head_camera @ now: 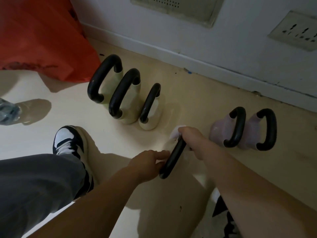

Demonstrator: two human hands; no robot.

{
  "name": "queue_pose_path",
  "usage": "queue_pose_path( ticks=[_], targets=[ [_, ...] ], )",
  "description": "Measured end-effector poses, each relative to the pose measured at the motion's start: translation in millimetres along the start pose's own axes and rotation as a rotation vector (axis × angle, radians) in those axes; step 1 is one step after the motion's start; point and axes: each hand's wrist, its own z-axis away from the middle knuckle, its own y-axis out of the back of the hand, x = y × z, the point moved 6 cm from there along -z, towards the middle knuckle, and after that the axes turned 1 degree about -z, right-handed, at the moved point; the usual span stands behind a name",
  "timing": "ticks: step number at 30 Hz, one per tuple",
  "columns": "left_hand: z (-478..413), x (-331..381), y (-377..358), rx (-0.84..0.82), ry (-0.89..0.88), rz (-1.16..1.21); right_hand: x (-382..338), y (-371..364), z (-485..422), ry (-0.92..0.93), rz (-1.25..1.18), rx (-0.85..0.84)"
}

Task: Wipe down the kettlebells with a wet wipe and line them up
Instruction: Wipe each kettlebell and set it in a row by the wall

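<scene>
A kettlebell with a black handle (173,157) stands on the floor between my hands; its pale body is mostly hidden. My left hand (147,162) holds the near end of that handle with curled fingers. My right hand (192,140) grips a white wet wipe (175,133) against the far end of the handle. Three pale green kettlebells (127,107) stand in a row behind, black handles up. Two lilac kettlebells (240,133) stand side by side to the right.
An orange plastic bag (39,38) lies at the back left. A clear water bottle (8,110) rests at the left edge. My sneaker (70,143) and grey trouser leg fill the left foreground. The white wall and skirting (223,69) run close behind the kettlebells.
</scene>
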Motion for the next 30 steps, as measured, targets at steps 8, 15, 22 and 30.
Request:
queue_pose_path(
  ticks=[8,15,22,30],
  targets=[
    [1.8,10.2,2.9,-0.006,-0.011,-0.276,15.1,-61.3,69.7,0.497,0.071,0.488],
    [3.9,11.6,-0.4,0.032,-0.043,-0.189,7.6,-54.1,63.4,0.552,0.154,0.468],
    [5.8,8.1,-0.6,-0.014,-0.023,-0.161,14.7,0.9,-5.1,0.032,-0.063,0.119],
    [5.0,21.6,8.2,-0.033,-0.066,-0.237,15.2,-82.4,84.7,0.377,-0.284,0.471]
  ],
)
